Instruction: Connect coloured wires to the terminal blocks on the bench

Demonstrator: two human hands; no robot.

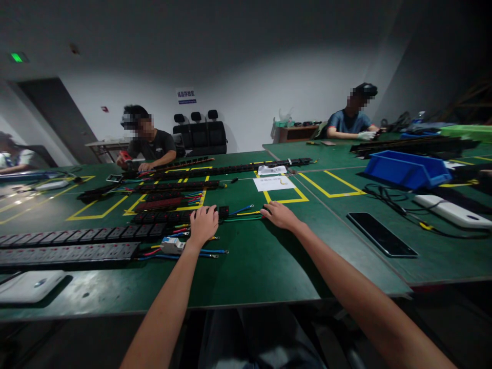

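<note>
My left hand lies over a black socket strip, its fingers curled down onto the body near the end. A small black block with a red mark shows just beyond those fingers. From that end run a blue wire with a bare ring lug, a yellow wire and a green wire. My right hand is closed at the far end of the green wire; its fingertips partly hide the wire ends. Below my left hand, a white and blue breaker sits among the wires of another strip.
More strips lie further back on the green table. White paper labels rest beyond my hands. To the right are a phone, a white device with cables and a blue bin. Co-workers sit across the table.
</note>
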